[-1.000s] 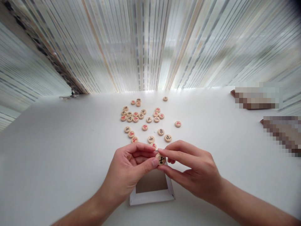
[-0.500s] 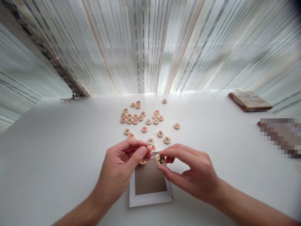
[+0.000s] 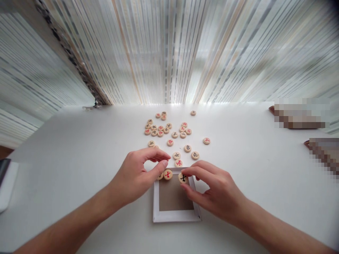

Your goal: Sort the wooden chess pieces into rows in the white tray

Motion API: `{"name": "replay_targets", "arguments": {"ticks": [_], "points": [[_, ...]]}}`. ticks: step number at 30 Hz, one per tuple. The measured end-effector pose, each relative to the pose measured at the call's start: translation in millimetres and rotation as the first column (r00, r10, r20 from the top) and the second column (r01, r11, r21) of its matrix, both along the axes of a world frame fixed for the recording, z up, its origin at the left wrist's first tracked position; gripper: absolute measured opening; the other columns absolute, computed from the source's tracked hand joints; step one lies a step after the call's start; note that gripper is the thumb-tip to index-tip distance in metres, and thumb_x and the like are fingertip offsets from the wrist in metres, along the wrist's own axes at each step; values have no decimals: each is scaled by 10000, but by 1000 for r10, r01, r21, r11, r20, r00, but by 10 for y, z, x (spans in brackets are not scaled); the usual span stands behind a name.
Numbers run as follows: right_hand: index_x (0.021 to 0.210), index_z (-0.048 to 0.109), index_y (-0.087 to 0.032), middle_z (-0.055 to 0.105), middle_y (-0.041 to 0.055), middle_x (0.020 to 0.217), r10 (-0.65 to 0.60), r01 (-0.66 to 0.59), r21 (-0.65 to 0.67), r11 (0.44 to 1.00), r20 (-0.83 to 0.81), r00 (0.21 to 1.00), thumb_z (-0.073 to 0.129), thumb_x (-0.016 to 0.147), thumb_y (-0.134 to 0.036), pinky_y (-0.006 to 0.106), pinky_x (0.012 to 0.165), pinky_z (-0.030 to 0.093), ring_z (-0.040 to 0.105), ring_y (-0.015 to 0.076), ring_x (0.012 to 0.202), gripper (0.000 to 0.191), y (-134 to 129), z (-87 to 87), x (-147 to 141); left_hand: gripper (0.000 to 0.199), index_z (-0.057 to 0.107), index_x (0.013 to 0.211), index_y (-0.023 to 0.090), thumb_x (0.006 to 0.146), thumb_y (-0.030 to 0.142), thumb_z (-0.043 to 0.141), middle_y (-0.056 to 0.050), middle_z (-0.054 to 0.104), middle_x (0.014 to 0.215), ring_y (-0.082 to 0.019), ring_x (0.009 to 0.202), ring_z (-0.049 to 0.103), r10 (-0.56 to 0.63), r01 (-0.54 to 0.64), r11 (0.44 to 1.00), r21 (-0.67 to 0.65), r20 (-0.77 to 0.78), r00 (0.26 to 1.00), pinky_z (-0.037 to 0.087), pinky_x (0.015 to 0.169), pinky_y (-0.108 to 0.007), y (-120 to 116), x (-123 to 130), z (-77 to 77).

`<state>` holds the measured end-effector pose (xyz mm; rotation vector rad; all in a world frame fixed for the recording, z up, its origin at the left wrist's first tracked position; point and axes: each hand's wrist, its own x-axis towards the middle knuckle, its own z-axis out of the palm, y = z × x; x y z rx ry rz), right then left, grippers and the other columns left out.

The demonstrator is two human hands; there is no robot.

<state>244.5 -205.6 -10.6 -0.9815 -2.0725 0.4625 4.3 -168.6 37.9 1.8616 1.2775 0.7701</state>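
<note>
A shallow white open box (image 3: pixel 177 216) with a brown-grey bottom lies in front of me. Between thumb and fingers, my right hand (image 3: pixel 212 185) grips a round wooden Chinese chess piece (image 3: pixel 183 177) with a black character, at the box's far right corner. Over the far left corner, my left hand (image 3: pixel 140 171) is open, thumb and fingertips apart with nothing between them. Just below those fingertips, a chess piece with a red character (image 3: pixel 167 174) sits in the box. Beside it, another piece (image 3: pixel 160 176) is partly hidden by my left thumb.
Beyond the box, several loose chess pieces (image 3: pixel 160 133) with red or black characters are spread over the white table (image 3: pixel 106 158). Two flat brown boxes, partly pixelated, lie at the right. A white object (image 3: pixel 9 187) stands at the left edge. A striped string curtain (image 3: pixel 169 53) hangs behind the table.
My right hand has lowered the black-marked piece toward the box's far right corner. My left hand has drawn away from it to the left, uncovering the red-marked piece. The view has turned slightly left.
</note>
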Motion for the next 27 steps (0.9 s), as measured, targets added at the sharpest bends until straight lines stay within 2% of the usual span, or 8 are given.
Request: {"name": "replay_targets", "arguments": {"ticks": [4, 7, 10, 16, 21, 27], "points": [[1093, 703, -181, 696, 64, 866, -17, 15, 26, 1000, 76, 997, 668, 958, -146, 331, 670, 550, 629, 206, 754, 144, 5, -31, -43, 162, 805, 996, 212, 992, 284, 660, -41, 828, 946, -204, 889, 771, -37, 46, 991, 129, -71, 997, 590, 797, -275, 82, -47, -195], [1065, 702, -179, 685, 64, 845, -37, 33, 30, 999, 135, 990, 647, 974, -152, 344, 670, 542, 616, 215, 748, 110, 1, -48, -81, 161, 795, 966, 201, 996, 273, 655, -41, 828, 917, -194, 837, 768, -1, 6, 982, 190, -24, 1000, 580, 781, -271, 89, -46, -339], [1045, 711, -162, 684, 69, 838, -56, 49, 47, 998, 184, 981, 629, 985, -143, 355, 659, 540, 609, 225, 746, 103, -7, -52, -117, 169, 791, 956, 194, 1000, 281, 652, -38, 823, 898, -185, 803, 758, 23, -28, 983, 182, 30, 999, 572, 766, -269, 63, -26, -420], [1085, 722, -146, 704, 88, 871, -54, 44, 47, 998, 240, 969, 640, 986, -129, 381, 697, 550, 611, 249, 793, 130, -7, -60, -163, 184, 790, 956, 186, 1007, 287, 646, -41, 816, 898, -183, 820, 747, -6, 0, 995, 97, 57, 998, 559, 767, -266, 33, -22, -447], [1107, 715, -138, 708, 87, 868, -64, 50, 62, 997, 248, 967, 636, 999, -132, 378, 690, 538, 592, 245, 783, 134, -2, -80, -173, 178, 791, 940, 191, 997, 286, 651, -34, 811, 876, -181, 799, 738, 6, -11, 997, 77, 65, 998, 554, 748, -266, 33, -26, -453], [1015, 737, -132, 707, 82, 835, -55, 40, 66, 997, 234, 971, 644, 998, -116, 379, 666, 511, 587, 237, 750, 95, -8, -78, -169, 164, 796, 947, 196, 988, 287, 666, -35, 820, 898, -188, 819, 752, 29, -33, 999, 36, 103, 994, 571, 766, -263, 43, -5, -473]]}}
